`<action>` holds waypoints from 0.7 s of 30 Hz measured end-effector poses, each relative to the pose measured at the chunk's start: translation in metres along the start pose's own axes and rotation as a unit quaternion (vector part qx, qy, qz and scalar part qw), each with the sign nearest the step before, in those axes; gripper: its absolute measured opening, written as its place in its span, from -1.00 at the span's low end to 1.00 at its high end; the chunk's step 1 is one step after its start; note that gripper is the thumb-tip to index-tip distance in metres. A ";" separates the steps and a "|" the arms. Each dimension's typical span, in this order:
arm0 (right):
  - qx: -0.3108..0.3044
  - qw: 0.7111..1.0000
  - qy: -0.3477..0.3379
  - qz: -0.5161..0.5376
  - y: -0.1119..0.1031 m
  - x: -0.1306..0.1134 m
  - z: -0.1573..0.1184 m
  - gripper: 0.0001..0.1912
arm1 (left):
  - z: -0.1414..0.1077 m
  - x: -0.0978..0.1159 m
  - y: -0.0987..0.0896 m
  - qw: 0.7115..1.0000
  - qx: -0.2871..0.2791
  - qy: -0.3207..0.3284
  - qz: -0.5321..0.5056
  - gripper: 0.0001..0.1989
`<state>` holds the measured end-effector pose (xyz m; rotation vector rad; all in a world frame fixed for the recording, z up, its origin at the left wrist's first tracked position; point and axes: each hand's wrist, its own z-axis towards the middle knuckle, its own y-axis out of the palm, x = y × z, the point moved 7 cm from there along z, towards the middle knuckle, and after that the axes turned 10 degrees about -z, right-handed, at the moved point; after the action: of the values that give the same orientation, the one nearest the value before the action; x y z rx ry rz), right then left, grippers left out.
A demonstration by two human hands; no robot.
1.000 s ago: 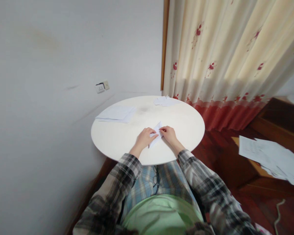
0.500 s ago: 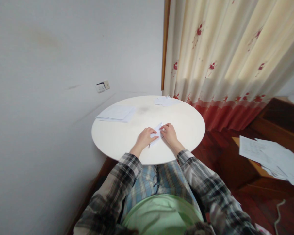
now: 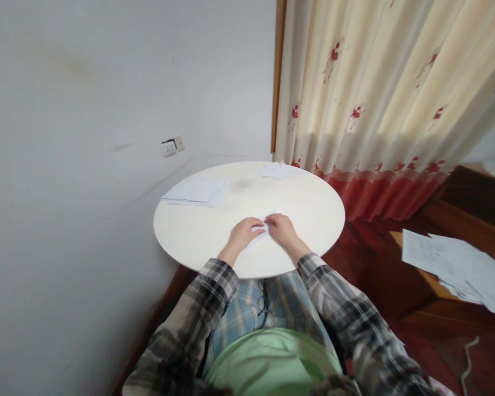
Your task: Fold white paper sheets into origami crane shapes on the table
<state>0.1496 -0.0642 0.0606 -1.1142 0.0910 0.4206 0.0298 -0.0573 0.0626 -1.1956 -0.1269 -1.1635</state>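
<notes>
A small folded white paper [image 3: 256,238] lies slantwise near the front of the round white table [image 3: 198,236]. My left hand [image 3: 244,231] grips its left side, thumb and fingers on the paper. On the right, my right hand [image 3: 281,228] has its fingers bent and pressed together on the paper's upper right part, covering much of it. The fingertips of both hands are close to each other over the middle of the paper.
A stack of white sheets [image 3: 196,191] lies at the table's back left, and several smaller white papers [image 3: 280,171] at its back edge. More papers [image 3: 457,264] rest on a wooden box to the right. A curtain [image 3: 355,99] hangs behind.
My right hand has shifted slightly left and down, closer to my left hand. The paper between them has turned a little and more of it is covered.
</notes>
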 end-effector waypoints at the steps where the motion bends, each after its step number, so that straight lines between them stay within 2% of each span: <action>1: -0.004 1.000 0.011 -0.003 -0.001 0.001 0.000 -0.72 | 0.000 0.000 0.000 1.000 0.000 -0.002 -0.003 -0.85; 10: -0.027 0.997 0.065 -0.016 -0.003 0.005 -0.002 -0.75 | -0.001 0.003 0.001 1.000 -0.005 -0.012 -0.004 -0.80; 21: -0.023 0.993 0.070 -0.092 -0.011 0.000 -0.003 -0.76 | -0.001 0.005 0.002 0.999 -0.030 -0.023 -0.010 -0.79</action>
<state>0.1536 -0.0709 0.0684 -1.1866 0.1017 0.1813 0.0331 -0.0615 0.0638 -1.2776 -0.1398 -1.1640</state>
